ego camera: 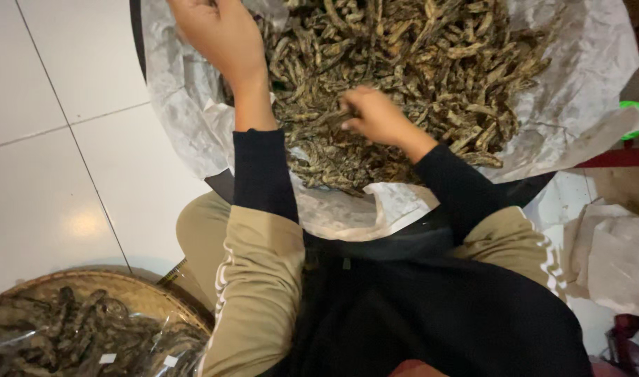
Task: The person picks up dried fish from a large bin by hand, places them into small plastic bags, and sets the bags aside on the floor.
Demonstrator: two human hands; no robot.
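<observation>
Both your hands are in the paper-lined tub (584, 63) of dried fish (417, 63): right hand (375, 115) pinching pieces, left hand (218, 31) far-left, grip unclear.

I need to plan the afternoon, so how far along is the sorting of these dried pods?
Done: a woven tray at lower left already carries clear bags of dark pods. In hand: the right hand picks at the dried pods, while the left hand rests at the edge of the heap. Left: most of it, as the white paper liner is heaped full.
</observation>
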